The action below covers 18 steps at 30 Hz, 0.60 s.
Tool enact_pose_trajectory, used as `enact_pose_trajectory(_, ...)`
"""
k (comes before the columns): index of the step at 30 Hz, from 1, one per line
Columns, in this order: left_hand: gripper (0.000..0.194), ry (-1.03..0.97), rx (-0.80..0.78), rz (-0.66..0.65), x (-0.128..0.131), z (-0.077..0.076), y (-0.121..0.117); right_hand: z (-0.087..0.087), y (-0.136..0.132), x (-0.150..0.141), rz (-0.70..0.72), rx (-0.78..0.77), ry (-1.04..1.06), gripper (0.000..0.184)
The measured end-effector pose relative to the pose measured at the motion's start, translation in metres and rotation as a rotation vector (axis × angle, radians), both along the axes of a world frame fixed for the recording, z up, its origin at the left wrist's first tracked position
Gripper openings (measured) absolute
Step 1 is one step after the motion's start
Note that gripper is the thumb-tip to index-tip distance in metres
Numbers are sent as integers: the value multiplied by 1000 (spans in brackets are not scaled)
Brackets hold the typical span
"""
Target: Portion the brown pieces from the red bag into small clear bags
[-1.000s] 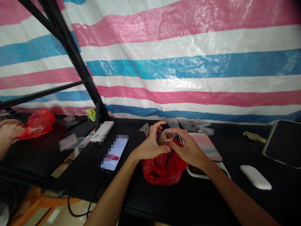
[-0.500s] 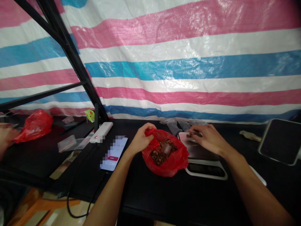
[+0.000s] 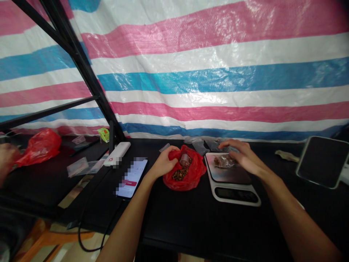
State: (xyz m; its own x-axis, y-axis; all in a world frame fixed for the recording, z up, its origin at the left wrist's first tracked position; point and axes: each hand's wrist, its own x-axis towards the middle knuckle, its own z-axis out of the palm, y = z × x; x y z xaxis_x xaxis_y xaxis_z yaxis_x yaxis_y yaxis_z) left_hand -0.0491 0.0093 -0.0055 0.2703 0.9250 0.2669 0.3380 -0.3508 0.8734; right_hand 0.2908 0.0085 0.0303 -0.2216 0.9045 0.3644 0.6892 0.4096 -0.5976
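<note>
My left hand (image 3: 163,164) grips the near-left rim of a red plastic bag (image 3: 188,174) that lies open on the black table and holds small brown pieces and a little clear cup (image 3: 184,159). A small clear packet with brown contents (image 3: 222,161) rests on the platform of a white kitchen scale (image 3: 231,187). My right hand (image 3: 242,157) hovers over the far right of that platform, fingers bent, fingertips beside the packet and near several empty clear packets (image 3: 201,143) behind the scale. Whether it pinches anything is not visible.
A phone (image 3: 132,177) with a cable lies left of the bag, a white power bank (image 3: 118,153) behind it. Another scale (image 3: 323,162) sits at the right edge. On the left table are a second red bag (image 3: 40,145), clear packets (image 3: 81,165) and another person's hand (image 3: 5,158).
Both hands held a small packet above the red bag. The right hand then carried it to the scale and left it on the platform; the left hand took hold of the bag's rim.
</note>
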Motion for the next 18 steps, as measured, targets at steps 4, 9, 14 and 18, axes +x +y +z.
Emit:
enact_pose_trajectory(4,37,-102,-53,13,0,-1,1,-3,1,-2,-47,96,-28,33)
enact_pose_trajectory(9,27,-153,-10,88,6,-11,4,-2,0,-2,-59,163,-19,29)
enact_pose_trajectory(14,27,-97,77,157,13,-23,5,-3,1,0,-13,135,-1,29)
enact_pose_trajectory(18,31,-46,180,230,14,-23,1,-1,-1,4,86,-31,8,37)
